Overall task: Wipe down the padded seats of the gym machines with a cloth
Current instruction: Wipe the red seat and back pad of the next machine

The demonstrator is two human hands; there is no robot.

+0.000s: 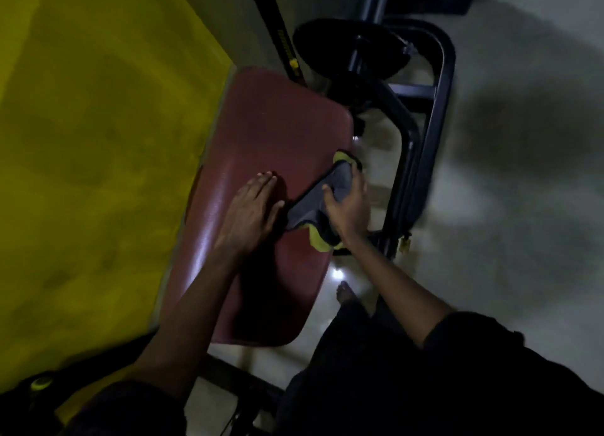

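While lying flat, fingers spread, on one smooth maroon vinyl seat pad [261,135], left hand [251,213]; just right of its fingertips, right hand [346,210] gripping one crumpled grey-and-yellow cloth [323,200] against the pad's rounded edge

The padded seat [261,187] looks like maroon vinyl, finely textured with a soft sheen along its left edge. The cloth [322,195] is matt grey fabric with yellow-green trim. The frame [439,109] to the right is dark painted metal, and the floor [506,239] is pale and glossy
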